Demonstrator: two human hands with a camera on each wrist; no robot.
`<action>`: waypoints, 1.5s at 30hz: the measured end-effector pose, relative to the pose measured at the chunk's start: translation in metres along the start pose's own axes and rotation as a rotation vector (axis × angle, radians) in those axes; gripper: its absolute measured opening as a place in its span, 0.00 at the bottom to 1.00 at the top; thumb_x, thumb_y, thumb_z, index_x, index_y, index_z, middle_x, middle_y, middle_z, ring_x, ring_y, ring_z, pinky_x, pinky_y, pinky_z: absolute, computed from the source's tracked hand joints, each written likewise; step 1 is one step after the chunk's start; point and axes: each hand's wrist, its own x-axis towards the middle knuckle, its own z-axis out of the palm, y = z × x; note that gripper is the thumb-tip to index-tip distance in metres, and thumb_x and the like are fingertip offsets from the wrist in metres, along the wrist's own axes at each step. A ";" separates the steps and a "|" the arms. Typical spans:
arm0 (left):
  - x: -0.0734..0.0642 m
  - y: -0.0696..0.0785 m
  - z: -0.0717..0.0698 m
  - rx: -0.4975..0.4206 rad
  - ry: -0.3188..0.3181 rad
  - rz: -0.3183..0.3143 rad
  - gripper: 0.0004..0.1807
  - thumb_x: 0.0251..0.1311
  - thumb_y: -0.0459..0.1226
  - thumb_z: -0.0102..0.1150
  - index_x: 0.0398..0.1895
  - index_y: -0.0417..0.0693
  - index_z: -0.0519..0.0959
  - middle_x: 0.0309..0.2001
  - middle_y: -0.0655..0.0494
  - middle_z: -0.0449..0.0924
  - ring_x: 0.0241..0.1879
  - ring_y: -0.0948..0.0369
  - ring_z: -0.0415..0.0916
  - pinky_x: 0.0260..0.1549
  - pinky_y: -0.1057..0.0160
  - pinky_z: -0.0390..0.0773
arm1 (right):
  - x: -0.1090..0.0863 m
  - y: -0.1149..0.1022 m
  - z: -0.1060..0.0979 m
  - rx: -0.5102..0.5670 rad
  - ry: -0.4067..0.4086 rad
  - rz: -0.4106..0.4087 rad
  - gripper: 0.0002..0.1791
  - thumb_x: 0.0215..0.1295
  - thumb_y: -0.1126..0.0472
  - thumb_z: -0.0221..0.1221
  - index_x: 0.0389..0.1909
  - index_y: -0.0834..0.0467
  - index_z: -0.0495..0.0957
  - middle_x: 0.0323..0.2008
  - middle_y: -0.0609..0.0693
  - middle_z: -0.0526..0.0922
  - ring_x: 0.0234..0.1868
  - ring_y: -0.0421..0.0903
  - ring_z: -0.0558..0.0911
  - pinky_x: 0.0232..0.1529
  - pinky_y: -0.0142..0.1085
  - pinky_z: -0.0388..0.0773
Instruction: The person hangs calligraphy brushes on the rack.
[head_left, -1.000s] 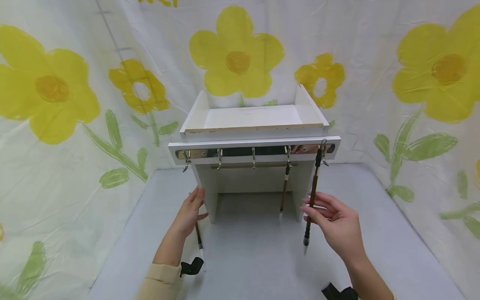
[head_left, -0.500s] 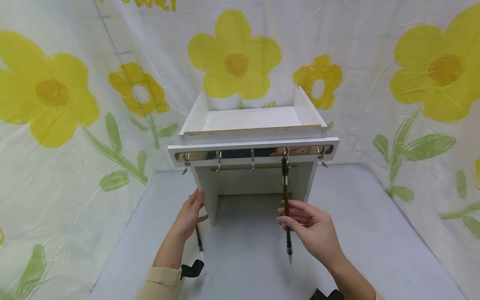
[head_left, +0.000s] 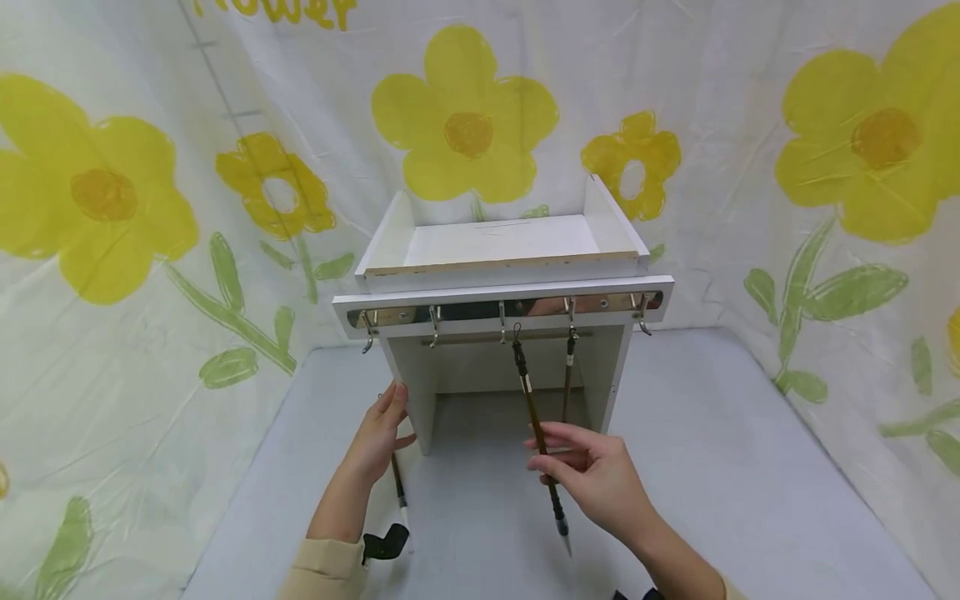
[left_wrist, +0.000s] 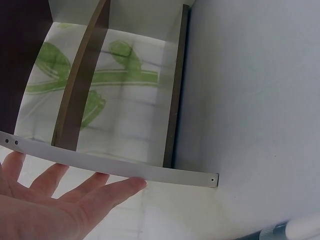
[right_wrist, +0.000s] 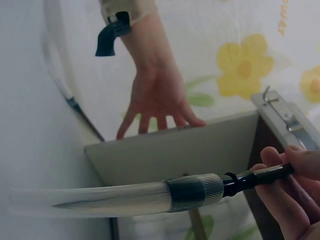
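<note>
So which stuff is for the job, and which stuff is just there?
Probably for the job:
held brush, in the right hand
hook rail
hanging brush
white shelf, touched by the left hand
third brush

Probably just there:
flowery sheet
black wrist piece

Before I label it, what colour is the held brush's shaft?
Shaft: mostly brown, best seen in head view.

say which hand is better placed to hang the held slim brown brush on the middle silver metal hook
Right, probably: the right hand pinches the brush, its loop near the hook in the head view. The left hand touches the side of the white boxy rack.
</note>
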 end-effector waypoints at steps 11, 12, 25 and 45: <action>0.001 -0.003 0.001 -0.017 0.003 0.006 0.45 0.75 0.62 0.37 0.83 0.47 0.41 0.82 0.42 0.38 0.78 0.37 0.43 0.64 0.32 0.67 | 0.001 0.001 0.003 0.009 -0.069 0.014 0.21 0.62 0.64 0.69 0.57 0.63 0.81 0.46 0.58 0.88 0.37 0.43 0.90 0.36 0.37 0.88; 0.001 -0.002 0.001 -0.021 0.004 0.007 0.45 0.75 0.62 0.37 0.83 0.47 0.41 0.82 0.42 0.38 0.78 0.37 0.43 0.64 0.32 0.66 | 0.002 0.000 0.002 0.010 -0.070 0.014 0.21 0.62 0.64 0.69 0.57 0.63 0.81 0.46 0.58 0.88 0.37 0.43 0.90 0.36 0.37 0.88; 0.001 -0.001 0.003 -0.011 0.007 0.007 0.45 0.74 0.63 0.38 0.83 0.48 0.42 0.82 0.42 0.38 0.79 0.38 0.43 0.64 0.33 0.67 | 0.012 0.013 0.001 -0.030 -0.042 0.016 0.21 0.62 0.63 0.70 0.56 0.61 0.81 0.45 0.57 0.89 0.37 0.43 0.90 0.37 0.35 0.88; 0.000 -0.002 0.001 0.014 0.018 0.011 0.46 0.74 0.64 0.37 0.83 0.48 0.41 0.82 0.42 0.40 0.78 0.38 0.44 0.64 0.34 0.68 | 0.029 0.047 0.008 -0.225 0.085 -0.078 0.19 0.59 0.70 0.70 0.51 0.54 0.84 0.49 0.51 0.88 0.50 0.53 0.88 0.49 0.34 0.85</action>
